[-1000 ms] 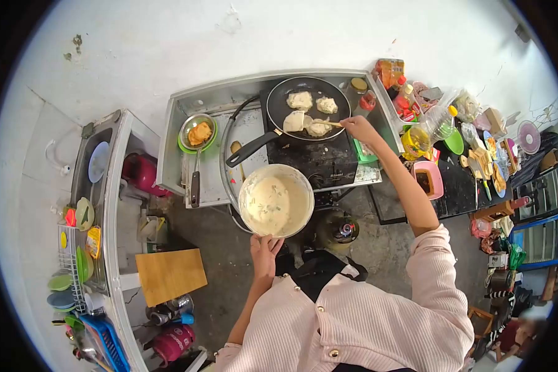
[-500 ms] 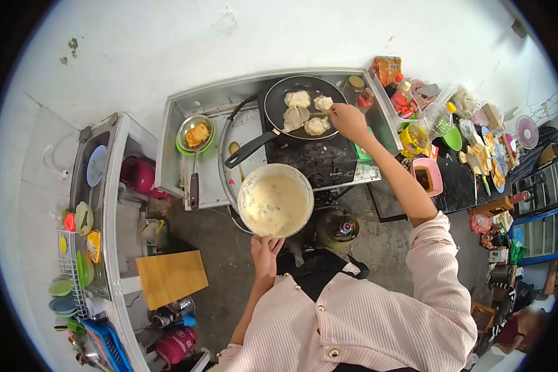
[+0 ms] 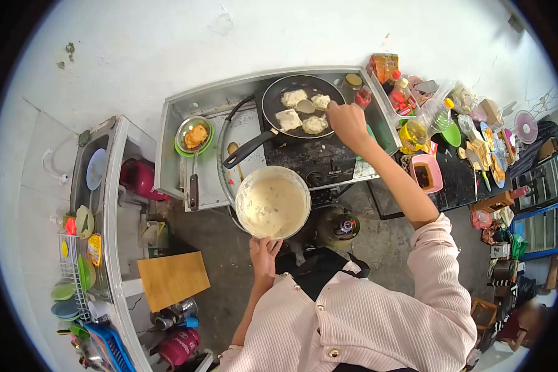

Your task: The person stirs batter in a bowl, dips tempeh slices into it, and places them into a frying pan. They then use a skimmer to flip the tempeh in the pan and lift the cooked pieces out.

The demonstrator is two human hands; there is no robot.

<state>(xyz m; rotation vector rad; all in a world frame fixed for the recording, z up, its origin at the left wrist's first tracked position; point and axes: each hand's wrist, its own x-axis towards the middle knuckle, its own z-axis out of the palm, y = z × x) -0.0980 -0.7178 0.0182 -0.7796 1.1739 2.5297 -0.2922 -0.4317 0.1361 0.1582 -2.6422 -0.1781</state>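
Observation:
My left hand (image 3: 264, 254) grips the near rim of a round pot (image 3: 273, 202) of pale batter with green bits, held in front of the stove. A spoon (image 3: 305, 106) is in my right hand (image 3: 346, 124), its bowl over the middle of the black frying pan (image 3: 269, 115). Several pieces of pale batter lie around the spoon in the pan, one of them a squarish piece (image 3: 288, 119) at the left. The pan rests on the black stove (image 3: 310, 162), its handle pointing to the lower left.
A strainer with fried food (image 3: 196, 136) sits on a green bowl at the left. Bottles, a pink bowl (image 3: 426, 173) and a green bowl (image 3: 452, 136) are on the right. A wooden board (image 3: 173, 280) and a gas cylinder (image 3: 337, 228) stand below.
The spoon has moved from the lower-left batter piece up to the pan's middle, leaving that piece in the pan. My right hand has shifted slightly left and up. My left hand still holds the pot.

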